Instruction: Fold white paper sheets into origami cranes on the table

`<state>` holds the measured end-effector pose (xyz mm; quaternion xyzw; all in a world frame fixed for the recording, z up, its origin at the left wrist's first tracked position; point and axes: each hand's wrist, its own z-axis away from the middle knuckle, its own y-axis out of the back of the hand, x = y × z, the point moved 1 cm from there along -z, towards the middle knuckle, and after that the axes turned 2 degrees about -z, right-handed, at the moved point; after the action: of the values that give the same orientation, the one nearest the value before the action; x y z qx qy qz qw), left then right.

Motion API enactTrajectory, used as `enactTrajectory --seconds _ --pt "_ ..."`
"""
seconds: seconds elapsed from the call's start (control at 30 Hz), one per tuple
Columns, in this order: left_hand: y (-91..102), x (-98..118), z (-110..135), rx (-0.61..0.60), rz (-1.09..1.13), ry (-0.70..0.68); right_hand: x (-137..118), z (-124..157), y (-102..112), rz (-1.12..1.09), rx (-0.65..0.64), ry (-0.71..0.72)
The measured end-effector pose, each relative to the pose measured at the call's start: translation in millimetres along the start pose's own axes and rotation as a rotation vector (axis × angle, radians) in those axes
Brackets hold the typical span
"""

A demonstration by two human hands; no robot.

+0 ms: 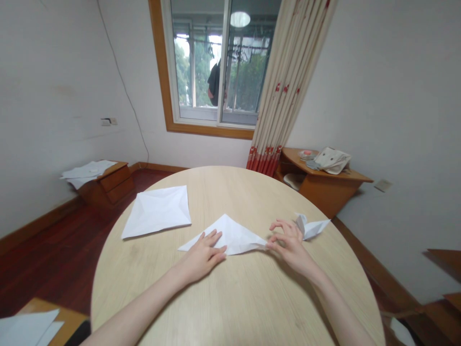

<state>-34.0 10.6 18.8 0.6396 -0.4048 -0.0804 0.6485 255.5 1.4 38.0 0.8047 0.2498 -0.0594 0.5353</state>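
A white sheet of paper [239,234], folded into a triangle, lies on the round table with its peak pointing away from me. My left hand [205,252] rests flat on its left half, fingers spread. At the right corner, my right hand [290,242] pinches the paper's tip between thumb and forefinger, its other fingers loosely curled. That corner looks slightly lifted and bent. Just beyond the right hand sits a folded white paper figure [312,227] with pointed ends, partly hidden by the fingers.
A stack of creased white paper [158,211] lies at the table's left. The round wooden table [234,302] fills the foreground. A corner cabinet [324,187] holding a cloth bag [333,160] stands at right; a low drawer unit [115,185] stands at left. Beyond are a window and curtain [284,81].
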Motion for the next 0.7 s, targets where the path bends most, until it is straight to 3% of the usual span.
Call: enactTrajectory --seconds 0.3,0.5,0.7 --pt "0.5 -1 1 -0.048 -0.040 0.006 3 -1 5 -0.047 -0.052 -0.041" --pt "-0.3 1 1 0.004 -0.096 0.028 -7 2 -1 -0.036 0.123 0.008" --pt "-8.6 0 -3 0.103 -0.112 0.038 -41 9 -21 -0.005 0.209 0.182"
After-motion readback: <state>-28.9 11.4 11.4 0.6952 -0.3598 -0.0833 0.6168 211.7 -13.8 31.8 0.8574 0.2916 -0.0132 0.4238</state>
